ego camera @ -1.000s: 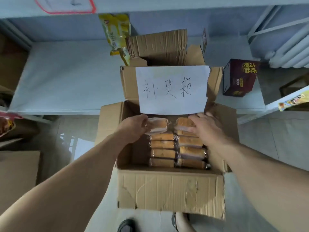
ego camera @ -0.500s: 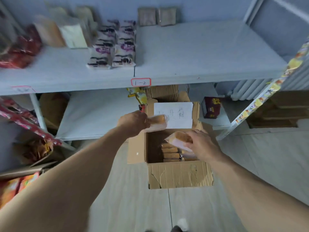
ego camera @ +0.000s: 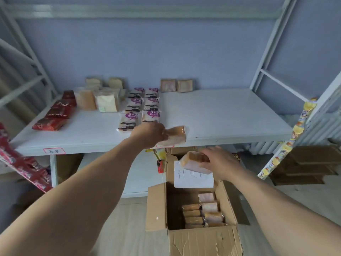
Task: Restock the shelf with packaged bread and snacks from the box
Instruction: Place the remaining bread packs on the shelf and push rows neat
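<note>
Right half of shelf (ego camera: 221, 115) is left bare up to two packs at the back (ego camera: 176, 85); left half is blocked by purple-labelled packs (ego camera: 143, 106).

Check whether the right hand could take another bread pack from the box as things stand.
Probably not yet: the right hand already holds a bread pack above the open box, though the packs inside lie uncovered.

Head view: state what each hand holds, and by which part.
Left hand grips a clear-wrapped tan bread packet by its left end, at the shelf's front edge. Right hand grips another wrapped bread packet by its right end.
</note>
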